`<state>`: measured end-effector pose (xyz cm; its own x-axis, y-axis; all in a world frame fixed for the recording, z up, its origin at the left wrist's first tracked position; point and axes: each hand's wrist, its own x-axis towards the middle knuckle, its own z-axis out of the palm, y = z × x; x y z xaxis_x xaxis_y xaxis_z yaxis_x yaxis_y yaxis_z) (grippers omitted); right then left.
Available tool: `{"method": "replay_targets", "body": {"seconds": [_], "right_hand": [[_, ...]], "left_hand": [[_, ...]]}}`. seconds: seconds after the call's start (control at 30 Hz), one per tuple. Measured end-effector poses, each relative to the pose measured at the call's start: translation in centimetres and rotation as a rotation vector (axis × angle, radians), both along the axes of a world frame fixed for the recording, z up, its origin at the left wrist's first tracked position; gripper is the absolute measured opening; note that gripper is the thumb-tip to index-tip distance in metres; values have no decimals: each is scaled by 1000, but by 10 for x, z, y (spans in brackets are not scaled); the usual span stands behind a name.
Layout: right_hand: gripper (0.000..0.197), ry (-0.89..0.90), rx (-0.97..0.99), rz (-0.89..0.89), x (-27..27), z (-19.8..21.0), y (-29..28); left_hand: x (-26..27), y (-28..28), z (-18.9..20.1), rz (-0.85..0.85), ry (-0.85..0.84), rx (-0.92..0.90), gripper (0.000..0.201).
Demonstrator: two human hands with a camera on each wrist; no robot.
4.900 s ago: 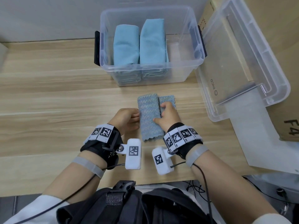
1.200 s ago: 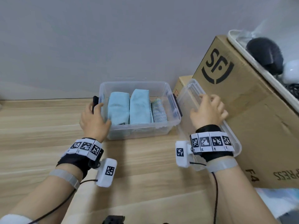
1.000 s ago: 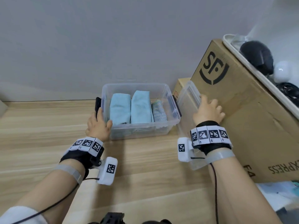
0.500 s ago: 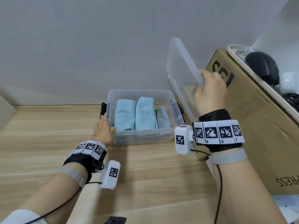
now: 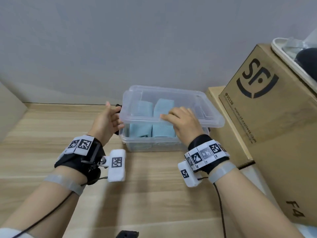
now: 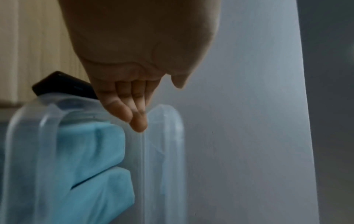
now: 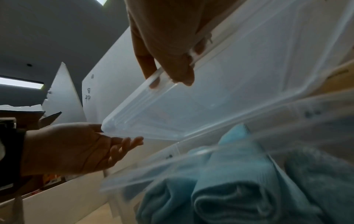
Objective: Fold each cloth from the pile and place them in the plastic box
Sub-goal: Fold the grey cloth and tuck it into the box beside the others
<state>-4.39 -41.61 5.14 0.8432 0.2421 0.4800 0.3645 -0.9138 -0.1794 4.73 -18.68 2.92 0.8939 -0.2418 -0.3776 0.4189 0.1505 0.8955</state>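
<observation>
Nearest, at 6 o'clock in head view, bare wooden tabletop (image 5: pixel 154 194) w/ both forearms reaching fwd. R hand (image 5: pixel 184 124) grips the near edge of the clear lid (image 5: pixel 202 107), thumb under and fingers over the rim, holding it tilted above the plastic box (image 5: pixel 151 145) at 12 o'clock. L hand (image 5: pixel 106 122), at 9 o'clock of the box, is released, fingers straight, cupping the lid's left corner w/o gripping. Folded cloths (image 5: pixel 160 131) stand side by side inside the box; no cloth left outside it in view. Probably the closing step: best to square the lid's corners over the box rim first, L hand guiding, then press evenly so it seats. Cardboard carton (image 5: pixel 267 117) sits at 3 o'clock, beyond the box. R wrist view alone shows the thumb under the rim and a greyer cloth (image 7: pixel 316 174) at the box's right end; L wrist view shows the black latch (image 6: pixel 63 84) just beside L fingertips (image 6: pixel 138 124).
</observation>
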Motion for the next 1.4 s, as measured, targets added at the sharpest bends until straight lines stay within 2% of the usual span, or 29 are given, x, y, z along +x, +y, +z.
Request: {"method": "replay_targets", "body": {"seconds": [0.07, 0.13, 0.23, 0.33, 0.4, 0.47, 0.57, 0.63, 0.77, 0.87, 0.97, 1.03, 1.1, 1.17, 1.27, 1.33, 1.4], "right_hand": [[44, 61, 24, 24, -1, -11, 1], [35, 134, 38, 42, -2, -20, -2], [37, 296, 105, -7, -6, -28, -10], [42, 396, 195, -242, -7, -30, -25], [48, 445, 178, -457, -6, -31, -38], [59, 567, 187, -614, -5, -35, -50], [71, 685, 214, -669, -3, -42, -59], [75, 678, 202, -659, 0, -44, -62], [80, 689, 191, -640, 2, -43, -66], [74, 640, 228, -647, 4, -43, -68], [52, 486, 293, -653, 8, -45, -73], [46, 432, 346, -698, 10, -48, -75], [51, 448, 444, -810, 12, -50, -76], [64, 508, 641, -908, 14, -51, -76], [77, 563, 808, -940, 15, -55, -78], [79, 524, 816, -963, 15, -58, -79], [77, 436, 779, -1010, 13, -60, -76]], "left_hand": [[-2, -4, 0, -58, -7, 10, 40], [-4, -7, -4, -67, -60, 107, 23], [-5, -9, -11, -57, -145, 269, 25], [-5, -8, -14, -46, -235, 461, 33], [-7, -7, -13, -17, -285, 577, 40], [-11, -8, -10, -3, -354, 700, 34], [-15, -10, -10, -35, -432, 814, 22], [-17, -10, -10, -58, -427, 801, 16], [-12, -11, -15, -61, -385, 788, 19], [-7, -15, -21, -25, -343, 797, 20], [-1, -23, -27, 69, -203, 908, 49], [3, -28, -30, 140, -64, 824, 71], [9, -31, -39, 199, 85, 643, 83], [10, -32, -47, 238, 146, 555, 80], [7, -32, -53, 320, 13, 583, 61], [6, -34, -51, 349, -114, 648, 52], [4, -34, -50, 319, -232, 743, 51]]}}
